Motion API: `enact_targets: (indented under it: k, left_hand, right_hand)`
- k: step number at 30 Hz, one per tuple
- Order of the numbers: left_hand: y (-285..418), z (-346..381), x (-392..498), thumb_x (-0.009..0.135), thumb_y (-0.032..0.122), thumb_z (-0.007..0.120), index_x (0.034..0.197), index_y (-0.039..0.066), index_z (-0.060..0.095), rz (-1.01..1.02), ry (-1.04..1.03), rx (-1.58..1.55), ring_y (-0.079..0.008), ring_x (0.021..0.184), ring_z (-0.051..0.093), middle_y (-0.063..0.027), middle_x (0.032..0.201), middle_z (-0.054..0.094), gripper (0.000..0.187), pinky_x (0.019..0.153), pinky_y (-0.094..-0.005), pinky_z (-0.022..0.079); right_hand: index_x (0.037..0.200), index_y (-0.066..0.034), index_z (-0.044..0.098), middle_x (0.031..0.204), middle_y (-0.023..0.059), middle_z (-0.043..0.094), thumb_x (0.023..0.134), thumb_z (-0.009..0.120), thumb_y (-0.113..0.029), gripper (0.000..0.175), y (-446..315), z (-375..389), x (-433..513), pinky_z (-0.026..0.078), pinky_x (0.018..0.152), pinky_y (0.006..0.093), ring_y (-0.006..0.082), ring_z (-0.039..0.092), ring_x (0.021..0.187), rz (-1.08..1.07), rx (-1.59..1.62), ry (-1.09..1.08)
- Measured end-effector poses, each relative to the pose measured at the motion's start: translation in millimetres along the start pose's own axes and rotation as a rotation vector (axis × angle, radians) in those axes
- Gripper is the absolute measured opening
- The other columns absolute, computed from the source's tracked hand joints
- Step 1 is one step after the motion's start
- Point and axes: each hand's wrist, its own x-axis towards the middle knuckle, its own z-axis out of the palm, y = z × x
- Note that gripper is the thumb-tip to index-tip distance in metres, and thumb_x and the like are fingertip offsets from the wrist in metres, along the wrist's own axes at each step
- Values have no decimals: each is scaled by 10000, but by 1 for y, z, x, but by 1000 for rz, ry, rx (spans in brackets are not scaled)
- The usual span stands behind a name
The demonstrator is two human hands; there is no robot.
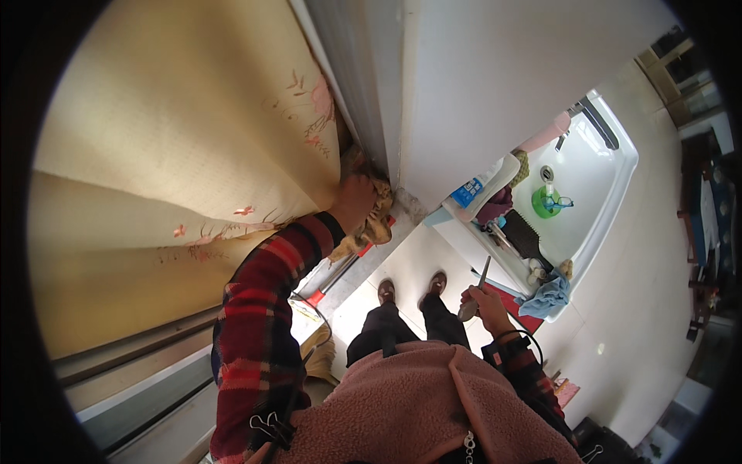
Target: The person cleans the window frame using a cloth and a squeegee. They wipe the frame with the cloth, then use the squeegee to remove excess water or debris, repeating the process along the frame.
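My left hand [355, 200] reaches past the curtain [220, 116] into the corner by the window frame. It grips a crumpled tan-brown cloth [378, 227], whose loose end hangs over the ledge. The fingertips are partly hidden against the dark corner. In my right hand [490, 307] is a grey hand tool [486, 272] with a narrow, tapering end pointing away from me and a wider rounded end below the fingers. Its exact kind cannot be told. This hand is held at waist height, beside the washbasin cabinet.
A white washbasin [603, 191] stands at right, holding a green cup [546, 202]. A hairbrush [522, 232], a blue-labelled tube [467, 192] and a blue cloth [548, 296] crowd its near edge. A red-and-grey pole [339, 275] lies along the ledge. A white wall [481, 87] juts between window and basin.
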Motion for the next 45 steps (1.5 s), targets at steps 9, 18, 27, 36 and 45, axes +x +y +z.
enact_targets:
  k: [9,18,27,36,45]
  left_hand:
    - [-15,12,8,687,104,585,832,87,629,158,74,-246,-252,878,541,-82,880,575,153,726,-339,464]
    - [-14,37,-9,674,78,551,750,60,604,193,76,-326,-273,802,578,-108,833,577,94,667,-365,492]
    - [-10,40,-20,640,74,562,756,14,608,144,35,-411,-295,750,603,-149,791,597,138,633,-387,495]
    - [-18,12,-43,610,210,673,724,-21,638,-138,-437,-707,-302,684,622,-201,726,620,260,589,-371,484]
    - [62,-65,-89,775,474,579,796,-4,649,43,-255,-1737,-266,674,598,-150,699,619,484,619,-342,450]
  right_hand:
    - [840,-20,613,751,50,616,847,532,-261,254,18,6,5,458,581,255,140,586,663,38,65,35]
    - [868,-12,591,780,73,611,848,538,-271,265,22,1,3,496,609,276,158,599,671,-5,110,68]
    - [852,-20,596,767,66,606,856,533,-281,269,28,11,-5,488,605,271,154,595,667,-50,119,-3]
    - [858,-21,595,775,70,608,858,528,-281,269,24,-3,-19,496,613,283,163,599,680,-157,132,10]
    - [868,-27,587,786,67,602,846,529,-276,256,16,-7,-19,495,605,274,161,599,699,-199,190,-2]
